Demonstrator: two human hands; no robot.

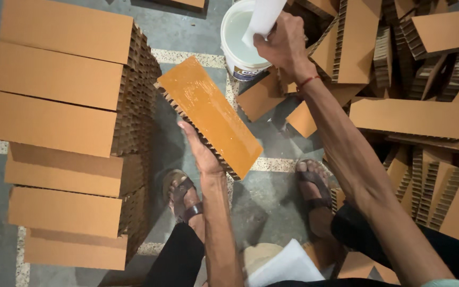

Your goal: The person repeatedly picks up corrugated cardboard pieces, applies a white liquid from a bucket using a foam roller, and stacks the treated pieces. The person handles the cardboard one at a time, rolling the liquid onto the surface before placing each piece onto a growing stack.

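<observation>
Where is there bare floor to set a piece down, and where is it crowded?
Bare floor lies between the stacked blocks and the white bucket, and a smaller patch between the sandalled feet. Right of the bucket, loose cardboard pieces crowd the floor.

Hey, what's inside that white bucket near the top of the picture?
The white bucket holds a pale whitish liquid. The right hand holds a white piece over it, covering part of the surface; the bottom can't be seen.

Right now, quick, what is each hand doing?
Left hand: open, flat under the wet orange board, propping it up.
Right hand: closed on a white sheet over the bucket.
</observation>
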